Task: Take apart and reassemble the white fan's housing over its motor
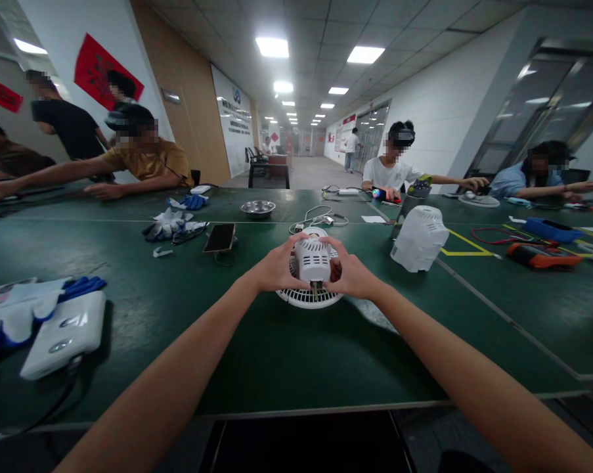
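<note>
A white vented fan motor housing (314, 261) is gripped between my two hands above the table's middle. My left hand (279, 266) curls around its left side, with fingers near the top. My right hand (349, 270) is closed on the opposite side in the same way. Underneath lies a round white fan grille (310, 302), face down or up I cannot tell. A small dark part (316, 289) with a metal piece shows at the housing's near end. Behind the hands, a white cable (320, 214) lies in loops on the table.
On the green table (257, 361) stand a white plastic cover (419, 240) to the right and a metal bowl (257, 209) farther back. A phone (220, 238), gloves (171, 225) and a white device (67, 335) lie left. An orange meter (542, 256) lies far right. Co-workers sit across.
</note>
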Motion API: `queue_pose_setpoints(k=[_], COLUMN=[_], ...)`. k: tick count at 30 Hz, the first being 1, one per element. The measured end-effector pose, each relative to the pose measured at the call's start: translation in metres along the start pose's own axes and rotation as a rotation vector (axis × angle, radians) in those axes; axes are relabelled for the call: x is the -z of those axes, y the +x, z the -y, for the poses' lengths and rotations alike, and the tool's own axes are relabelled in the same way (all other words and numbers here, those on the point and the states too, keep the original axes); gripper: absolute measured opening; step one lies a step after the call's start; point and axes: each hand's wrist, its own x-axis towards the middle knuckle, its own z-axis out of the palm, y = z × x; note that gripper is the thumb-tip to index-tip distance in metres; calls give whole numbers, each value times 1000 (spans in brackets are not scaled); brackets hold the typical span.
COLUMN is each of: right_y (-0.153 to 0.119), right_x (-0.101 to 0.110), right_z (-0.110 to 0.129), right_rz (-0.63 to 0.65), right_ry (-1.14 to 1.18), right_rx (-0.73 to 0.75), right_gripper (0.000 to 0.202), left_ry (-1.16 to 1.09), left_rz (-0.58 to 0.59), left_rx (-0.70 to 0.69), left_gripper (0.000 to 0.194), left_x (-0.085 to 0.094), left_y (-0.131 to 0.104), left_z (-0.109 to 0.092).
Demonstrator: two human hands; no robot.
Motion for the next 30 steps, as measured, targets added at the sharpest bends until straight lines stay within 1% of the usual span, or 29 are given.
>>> queue_pose_setpoints(k=[4,10,13,16,19,22,26,30], right_y=[1,0,0,2,5,7,6,4], right_x=[-1,1,5,8,6,2,0,-1], right_z=[-5,-9,-7,-3,3,6,4,0], right_rz=[2,-18,-63,-102,-157,-222,-221,-221], right_ry=[-38,-131,-304,-471,-500,-496,-490,-491], right_rx=[29,72,140,180,131,58,48,47], right_gripper=[100,99,92,76,63,57,60,69], left_ry=[-12,62,100,148,173,183,197,161], left_rz=[-28,-77,-81,-83,-82,-84,-95,-100], left_rx=[-13,-26,-7,-18,-59,-72,-47,-37], left_gripper=[116,117,118,117,118,120,122,130], left_x=[-3,-7,-9,-11,-14,-17,-19,-21], left_y=[-1,-2,-2,-1,2,3,3,1], left_z=[4,4,1,-2,-6,-8,-6,3])
